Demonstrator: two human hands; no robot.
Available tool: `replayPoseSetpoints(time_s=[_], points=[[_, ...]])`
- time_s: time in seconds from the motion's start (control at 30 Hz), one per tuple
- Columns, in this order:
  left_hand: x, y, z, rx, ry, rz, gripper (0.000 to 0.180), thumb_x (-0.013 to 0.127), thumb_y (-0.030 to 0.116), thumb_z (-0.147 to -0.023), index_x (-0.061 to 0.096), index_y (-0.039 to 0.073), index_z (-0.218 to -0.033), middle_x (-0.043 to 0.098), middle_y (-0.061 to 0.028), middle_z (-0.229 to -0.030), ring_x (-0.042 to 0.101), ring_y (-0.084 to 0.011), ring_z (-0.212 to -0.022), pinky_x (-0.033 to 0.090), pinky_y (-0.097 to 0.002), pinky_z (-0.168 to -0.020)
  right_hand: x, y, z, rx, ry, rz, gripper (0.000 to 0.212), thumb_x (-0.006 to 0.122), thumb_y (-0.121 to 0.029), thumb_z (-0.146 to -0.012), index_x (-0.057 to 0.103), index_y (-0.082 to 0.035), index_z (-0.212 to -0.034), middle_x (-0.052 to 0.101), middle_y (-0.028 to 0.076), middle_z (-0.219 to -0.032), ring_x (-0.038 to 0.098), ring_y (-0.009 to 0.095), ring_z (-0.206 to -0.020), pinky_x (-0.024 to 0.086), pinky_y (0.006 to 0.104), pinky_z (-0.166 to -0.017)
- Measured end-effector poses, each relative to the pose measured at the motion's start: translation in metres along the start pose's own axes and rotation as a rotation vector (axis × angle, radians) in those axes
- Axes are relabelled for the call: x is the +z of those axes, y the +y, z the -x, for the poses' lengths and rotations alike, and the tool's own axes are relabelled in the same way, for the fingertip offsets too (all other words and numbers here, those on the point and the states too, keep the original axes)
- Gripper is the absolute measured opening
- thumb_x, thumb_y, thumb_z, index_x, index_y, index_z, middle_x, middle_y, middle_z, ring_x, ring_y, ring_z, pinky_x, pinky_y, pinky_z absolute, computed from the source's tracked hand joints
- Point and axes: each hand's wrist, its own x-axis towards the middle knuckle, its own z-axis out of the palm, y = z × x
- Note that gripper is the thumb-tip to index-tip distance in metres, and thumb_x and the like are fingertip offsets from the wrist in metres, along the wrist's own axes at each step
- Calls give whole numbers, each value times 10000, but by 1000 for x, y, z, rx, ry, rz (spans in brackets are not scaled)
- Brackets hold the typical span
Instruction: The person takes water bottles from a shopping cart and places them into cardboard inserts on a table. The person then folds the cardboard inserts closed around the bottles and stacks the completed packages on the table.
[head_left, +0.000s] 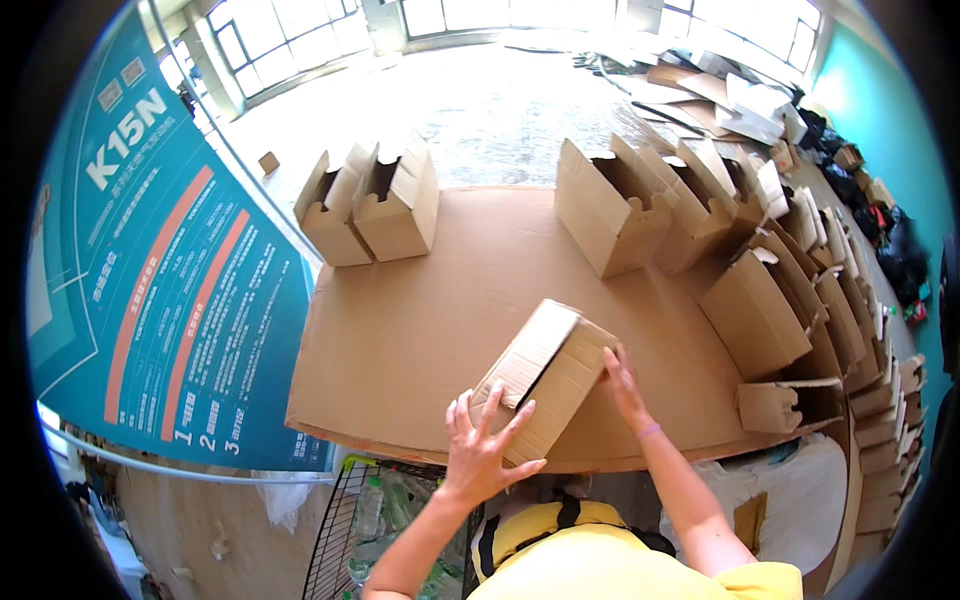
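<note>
Cardboard gives little weight here: the small carton [548,375] at lower centre looks light, stiff-walled but easily dented. Left hand [483,448] spreads flat against its near side, right hand [622,385] presses the far edge; neither closes round it. Flat faces offer the best hold. Open boxes [372,205] stand upper left.

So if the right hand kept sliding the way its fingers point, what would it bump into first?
The right hand already touches the tilted cardboard box and points up-left along its side. Beyond the box, the way looks free across the bare cardboard sheet, though depth is hard to judge.
</note>
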Motion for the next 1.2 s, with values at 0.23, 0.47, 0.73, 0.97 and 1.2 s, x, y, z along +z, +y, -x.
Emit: replayPoseSetpoints(time_s=[0.23,0.47,0.73,0.97,1.2], points=[[25,37,-3,-435,208,-142,745,712,644,-722,612,253,-1347,351,-133,-1553,229,-537,-1394,233,-684,-1053,105,-15,-75,-312,-217,-9,667,388,-459,-1028,310,-12,-1516,383,178,-1540,308,281,-1452,179,378,-1193],[40,31,-23,-480,286,-205,699,681,645,-722,661,226,-1281,429,-113,-1505,276,-511,-1373,262,-667,-1015,118,17,-101,-348,-232,19,662,340,-442,-1043,261,-10,-1539,290,139,-1600,216,261,-1494,110,387,-1213],[56,-45,-113,-471,345,-228,657,695,565,-764,612,244,-1331,420,-105,-1508,294,-452,-1386,257,-676,-1017,107,13,-78,-325,-443,-221,629,380,-410,-1046,282,-26,-1536,316,119,-1589,266,279,-1471,186,388,-1200],[77,-130,-213,-497,412,-301,628,614,632,-804,636,254,-1305,422,-96,-1509,308,-416,-1392,280,-718,-1009,48,49,-4,-449,-378,430,566,485,-292,-1011,348,-32,-1495,356,182,-1539,271,384,-1445,232,451,-1186],[94,-192,-292,-540,482,-354,610,592,636,-806,647,267,-1289,443,-105,-1488,325,-419,-1380,281,-742,-1009,-7,85,63,-554,-330,938,603,581,-272,-939,396,-51,-1469,323,181,-1548,251,403,-1445,229,510,-1176]])
